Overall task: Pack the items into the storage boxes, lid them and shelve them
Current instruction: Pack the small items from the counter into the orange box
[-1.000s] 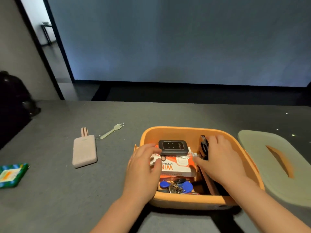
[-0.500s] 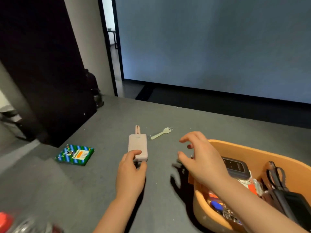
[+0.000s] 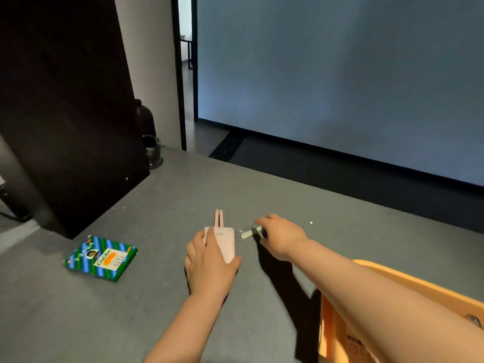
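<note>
A pink power bank [image 3: 224, 239] with a short pink strap lies flat on the grey table [image 3: 162, 305]. My left hand [image 3: 209, 265] rests over its near end, fingers wrapped along both sides. Just right of it lies a small pale green fork [image 3: 250, 233]; my right hand [image 3: 281, 235] covers its far end, fingers closing on it. The orange storage box [image 3: 392, 281] sits at the lower right, mostly hidden behind my right forearm.
A green and blue packet [image 3: 100, 258] lies on the table to the left. A tall dark panel [image 3: 65, 113] stands at the table's left side, with a dark jug [image 3: 146, 124] behind it. Beyond the far table edge is a drop.
Both hands left the orange box and reached left. My left hand went from touching the power bank's end to lying over it; my right hand moved forward onto the fork. The view swung left.
</note>
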`<state>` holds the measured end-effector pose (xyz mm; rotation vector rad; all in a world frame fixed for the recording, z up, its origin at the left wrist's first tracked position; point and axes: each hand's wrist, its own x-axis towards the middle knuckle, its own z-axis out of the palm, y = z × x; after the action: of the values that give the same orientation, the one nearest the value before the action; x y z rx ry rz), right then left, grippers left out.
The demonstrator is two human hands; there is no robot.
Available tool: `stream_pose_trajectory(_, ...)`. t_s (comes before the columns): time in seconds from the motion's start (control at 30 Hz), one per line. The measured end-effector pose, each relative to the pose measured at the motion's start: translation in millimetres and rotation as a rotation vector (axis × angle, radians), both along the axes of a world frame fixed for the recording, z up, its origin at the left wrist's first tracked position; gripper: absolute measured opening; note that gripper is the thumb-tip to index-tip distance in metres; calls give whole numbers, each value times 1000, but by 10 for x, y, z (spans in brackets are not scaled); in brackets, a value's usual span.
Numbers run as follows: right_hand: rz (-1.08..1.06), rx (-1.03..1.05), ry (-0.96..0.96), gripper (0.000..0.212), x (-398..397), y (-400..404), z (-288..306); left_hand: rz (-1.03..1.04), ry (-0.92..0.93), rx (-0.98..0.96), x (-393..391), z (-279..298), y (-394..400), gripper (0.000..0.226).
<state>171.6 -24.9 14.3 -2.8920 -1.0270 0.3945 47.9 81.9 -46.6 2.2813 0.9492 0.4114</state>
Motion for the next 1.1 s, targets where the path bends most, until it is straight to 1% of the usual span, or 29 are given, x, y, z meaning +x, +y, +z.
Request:
stream_pose_trajectory(0.13,20,-77,2,44,175,140,-175,44,7,-8,35,-82,30,94)
stream_pose_trajectory(0.23,4,-88,17,41,179,199,-271,61,29,7,39,-99,48,100)
stream_pose_trajectory(0.3,-6,-99,-18,34,156,224,-294,59,28,7,37,-97,54,93)
stream_pose_trajectory(0.37,-9,-155,-41,24,99,233,-275,43,25,3,9,-81,40,81)
stream_pose_trajectory(0.47,3,-224,-52,22,-33,222,-150,18,-5,-9,-101,-52,0,62)
stream_pose_trajectory(0.5,-3,-191,-59,21,-78,212,-58,6,-21,-19,-159,-49,-7,60)
stream_pose_trajectory(0.53,-21,-113,-67,17,-113,184,59,-5,-40,-41,-226,-48,-10,59)
stream_pose_trajectory(0.6,-77,134,-66,11,-172,21,363,-20,-92,-105,-371,-12,-42,63)
stream_pose_trajectory(0.63,-101,275,-75,12,-209,-133,532,-13,-131,-132,-448,42,-78,67)
stream_pose_trajectory(0.73,-166,658,-150,12,-409,-859,1002,-12,-257,-202,-662,368,-271,76)
stream_pose_trajectory(0.8,-269,819,-211,10,-567,-1453,1173,-84,-313,-209,-758,631,-443,85)
stream_pose_trajectory(0.87,-402,879,-251,10,-710,-2005,1196,-165,-364,-214,-785,871,-648,93)
stream_pose_trajectory(0.97,-598,847,-259,8,-883,-2591,1027,-300,-440,-243,-746,1131,-1010,95)
stream_pose_trajectory(1.03,-672,817,-244,9,-986,-2810,874,-396,-491,-250,-729,1250,-1265,91)
stream_pose_trajectory(1.1,-702,807,-235,13,-1056,-2933,745,-466,-519,-259,-728,1285,-1499,92)
